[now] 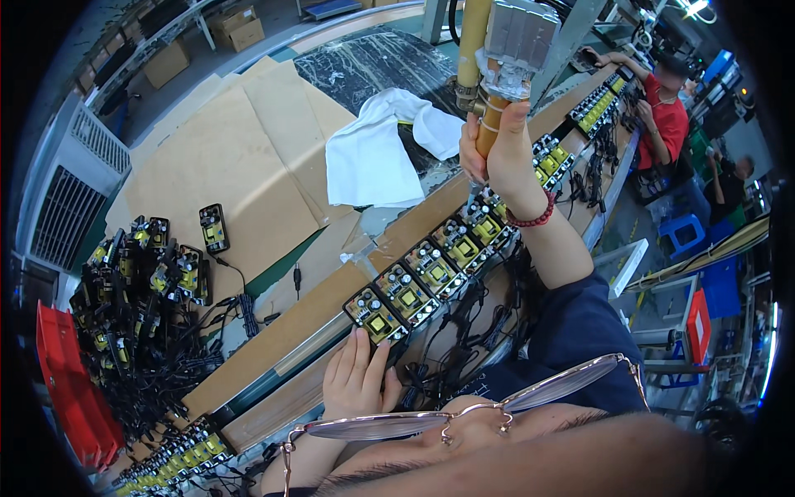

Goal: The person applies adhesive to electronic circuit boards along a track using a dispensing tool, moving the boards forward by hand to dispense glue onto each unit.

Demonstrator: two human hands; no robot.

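Observation:
A row of adapter circuit boards (406, 300) with yellow transformers, in black housings, runs diagonally along a narrow rail. My left hand (354, 379) lies at the near end of this row, fingers stretched out and fingertips touching the edge of the nearest board (377, 319). Higher up, my right hand (507, 157) is wrapped round the orange-brown barrel of a glue dispenser (490, 120), held upright over the row. Its thin pale tip points down at the boards below. A silver wrapped block (520, 37) and a yellow hose (474, 41) sit above the barrel.
A heap of wired boards (141, 290) and a red bin (74, 389) lie at left. A white cloth (373, 157) rests on cardboard (224, 149). Black cables (464, 331) hang along the row's right side. A person in red (667, 116) works at the far right.

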